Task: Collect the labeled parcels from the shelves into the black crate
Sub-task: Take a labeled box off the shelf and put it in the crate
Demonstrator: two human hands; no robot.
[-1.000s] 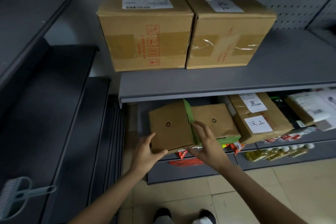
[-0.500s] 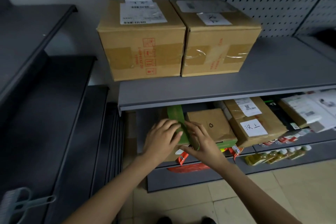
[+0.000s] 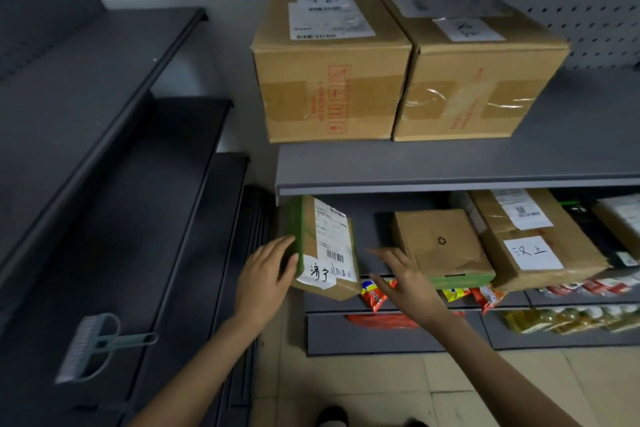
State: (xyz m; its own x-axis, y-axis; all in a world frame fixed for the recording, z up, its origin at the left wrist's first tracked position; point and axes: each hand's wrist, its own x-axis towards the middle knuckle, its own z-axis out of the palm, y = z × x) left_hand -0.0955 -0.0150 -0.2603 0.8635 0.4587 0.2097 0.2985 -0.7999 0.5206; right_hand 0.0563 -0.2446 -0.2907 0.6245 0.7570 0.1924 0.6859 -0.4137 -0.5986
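the left hand (image 3: 265, 282) holds a flat brown parcel with green edges (image 3: 323, 246). its fingers wrap round the left side of the parcel, and the parcel is tipped up so its top faces us. on that top are a white shipping label with a barcode (image 3: 330, 236) and a white sticker with handwriting (image 3: 320, 274). the parcel is at the left end of the lower shelf (image 3: 381, 229), just under the edge of the upper shelf (image 3: 450, 166).

the right hand (image 3: 403, 279) is open, with its fingers spread out and holding nothing. it is just to the right of the held parcel and not touching it. its far side is by the front corner of a second flat brown parcel (image 3: 441, 246), which has a small recycle mark and lies flat on the lower shelf.

next to that one, on the right, is a bigger brown parcel with a handwritten white label (image 3: 533, 239). under these parcels are bright snack packets (image 3: 375, 293) and small yellow bottles (image 3: 571, 319).

on the upper shelf two big cardboard boxes stand side by side and touch, the left box (image 3: 329, 80) and the right box (image 3: 478, 80), both with white labels on top.

on the dark shelves at the left lies a pale green brush (image 3: 93, 347). the black crate is not in the picture.
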